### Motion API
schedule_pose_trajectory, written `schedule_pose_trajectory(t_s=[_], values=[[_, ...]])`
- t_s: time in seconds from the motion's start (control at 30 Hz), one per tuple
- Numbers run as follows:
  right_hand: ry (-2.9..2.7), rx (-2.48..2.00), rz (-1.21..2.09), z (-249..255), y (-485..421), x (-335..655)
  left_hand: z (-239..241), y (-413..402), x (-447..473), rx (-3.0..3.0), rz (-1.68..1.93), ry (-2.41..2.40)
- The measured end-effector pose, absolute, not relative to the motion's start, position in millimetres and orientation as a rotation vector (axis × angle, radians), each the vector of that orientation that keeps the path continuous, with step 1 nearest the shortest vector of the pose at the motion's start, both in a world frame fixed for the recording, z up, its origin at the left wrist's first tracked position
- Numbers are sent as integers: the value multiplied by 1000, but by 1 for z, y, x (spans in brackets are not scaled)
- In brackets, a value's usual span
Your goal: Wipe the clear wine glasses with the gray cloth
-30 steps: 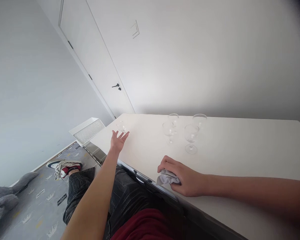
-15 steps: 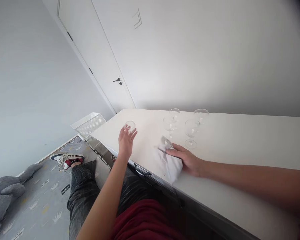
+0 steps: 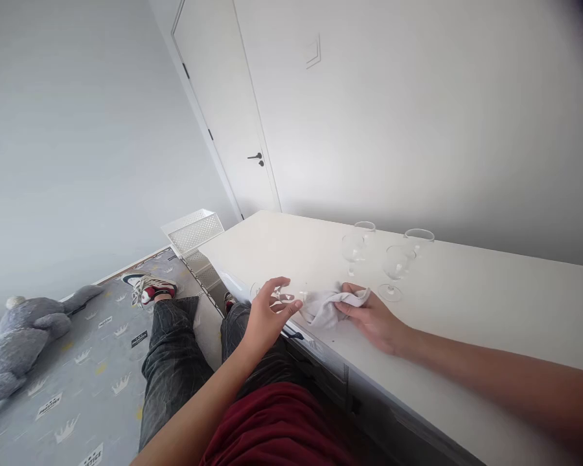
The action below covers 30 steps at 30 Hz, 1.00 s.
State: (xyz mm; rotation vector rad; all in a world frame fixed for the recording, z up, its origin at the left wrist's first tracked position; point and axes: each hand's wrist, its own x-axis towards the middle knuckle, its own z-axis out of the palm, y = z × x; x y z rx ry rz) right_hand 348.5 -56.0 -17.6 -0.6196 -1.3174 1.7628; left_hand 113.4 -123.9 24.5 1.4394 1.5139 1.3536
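Head view: my left grip (image 3: 267,316) is curled round a clear glass (image 3: 282,297), faint, see-through and partly hidden behind that hand, at the near edge of the white bench (image 3: 476,317). My right grip (image 3: 376,323) pinches a crumpled pale cloth (image 3: 326,309) just beside it. Four more glasses (image 3: 396,263) stand upright beyond the cloth; a perforated basket (image 3: 194,234) sits past the bench's left end.

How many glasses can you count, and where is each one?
5. One glass is in the left hand, partly hidden. Four stand on the table: front-left glass, front-right glass, back-left glass, back-right glass, the back pair partly overlapped.
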Motion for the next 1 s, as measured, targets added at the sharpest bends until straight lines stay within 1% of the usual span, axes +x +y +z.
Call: schedule_pose_trajectory(t_s=[0.1, 0.2, 0.27, 0.37, 0.47, 0.57, 0.7, 0.77, 0.83, 0.9, 0.93, 1.0], values=[[-1439, -714, 1329, -18, -60, 351, 20, -136, 118, 1321, 1269, 1602], [-1561, -710, 937, -18, -63, 355, 11, -146, 127, 1017, 1216, 1543], [-1608, -691, 806, -17, -65, 356, 6, -150, 134, 842, 1163, 1424], [-1690, -677, 788, -17, -68, 356, 6, -149, 140, 779, 1159, 1344], [-1885, -594, 864, -16, -73, 352, 11, -145, 143, 952, 1295, 1446], [-1977, -491, 1008, -12, -78, 350, 18, -144, 145, 1290, 1382, 1546], [-1960, -294, 1339, -5, -83, 354, 25, -147, 147, 1737, 1359, 1488], [-1864, -262, 1610, -3, -85, 356, 25, -149, 145, 1972, 1283, 1441], [-1656, -275, 1917, 0, -84, 357, 21, -149, 138, 2206, 1263, 1390], [-1422, -292, 2157, 3, -82, 354, 17, -147, 131, 2457, 1260, 1330], [-1327, -300, 2229, 4, -81, 353, 15, -146, 128, 2578, 1240, 1284], [-1227, -337, 2261, 5, -79, 350, 13, -143, 126, 2694, 1203, 1216]])
